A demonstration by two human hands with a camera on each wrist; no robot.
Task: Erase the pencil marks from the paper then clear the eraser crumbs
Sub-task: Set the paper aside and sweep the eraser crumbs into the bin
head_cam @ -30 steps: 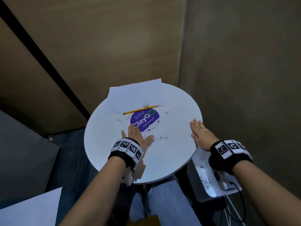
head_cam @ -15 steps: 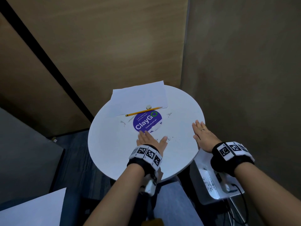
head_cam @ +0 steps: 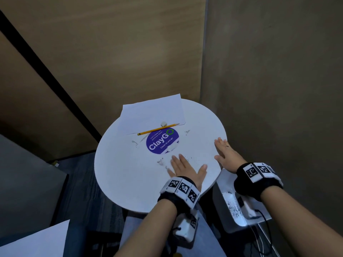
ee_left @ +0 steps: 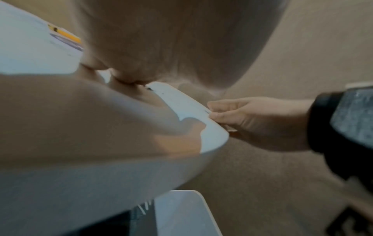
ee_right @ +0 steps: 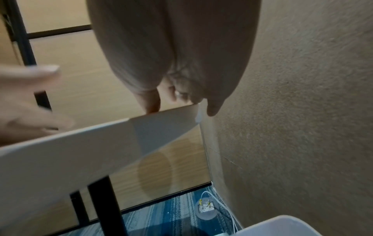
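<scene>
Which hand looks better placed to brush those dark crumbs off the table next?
The left hand: it lies flat on the round table right among the eraser crumbs. The right hand rests at the table's edge, above the white bin.

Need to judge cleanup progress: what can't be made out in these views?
- Head view: any pencil marks left on the paper, too faint.
- Crumbs under the left hand: hidden by the palm.
- Left wrist view: tabletop blurred and mostly blocked by that hand.
- Bin: partly behind the right hand and wrist.

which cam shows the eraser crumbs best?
Head view: the eraser crumbs lie scattered on the table beside the left hand. Left wrist shows only a few specks; right wrist shows none on the tabletop.
</scene>
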